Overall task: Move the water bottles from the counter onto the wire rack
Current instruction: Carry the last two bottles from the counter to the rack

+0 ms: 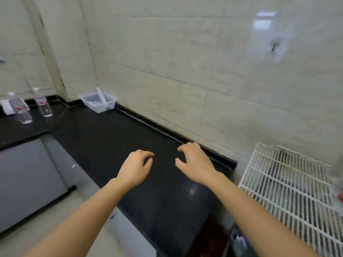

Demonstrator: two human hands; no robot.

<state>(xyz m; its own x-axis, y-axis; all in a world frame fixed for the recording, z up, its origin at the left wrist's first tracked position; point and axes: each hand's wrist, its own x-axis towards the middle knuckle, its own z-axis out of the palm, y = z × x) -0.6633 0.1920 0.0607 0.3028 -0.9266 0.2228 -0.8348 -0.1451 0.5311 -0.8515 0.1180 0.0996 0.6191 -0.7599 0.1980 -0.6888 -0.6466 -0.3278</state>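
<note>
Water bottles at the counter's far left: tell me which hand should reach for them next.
Left, probably. The left hand and right hand are both empty, but the left is on the side of the two water bottles, while the right sits nearer the wire rack, away from them.

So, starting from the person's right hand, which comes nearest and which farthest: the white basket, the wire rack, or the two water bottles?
1. Wire rack, just right of the right hand, past the counter's end.
2. White basket, far back against the wall.
3. Left water bottle and right water bottle, at the counter's far left; too close to rank apart.
</note>
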